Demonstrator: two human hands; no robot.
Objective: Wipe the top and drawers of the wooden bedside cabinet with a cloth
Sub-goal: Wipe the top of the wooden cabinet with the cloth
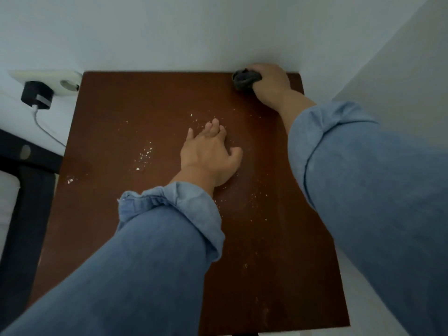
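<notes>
Head view: the right hand [268,82] grasps a bunched dark cloth [245,80] at the far right corner of the cabinet top [121,214], against the wall. The left hand [211,154] rests flat, fingers released, mid-top. White crumbs [145,155] lie to the left — better to sweep steadily toward the near edge, lifting the left hand clear. No writing is readable — the charger [36,94] looks unmarked.

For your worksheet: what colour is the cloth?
Dark grey cloth, bunched in the right hand; head view.
</notes>
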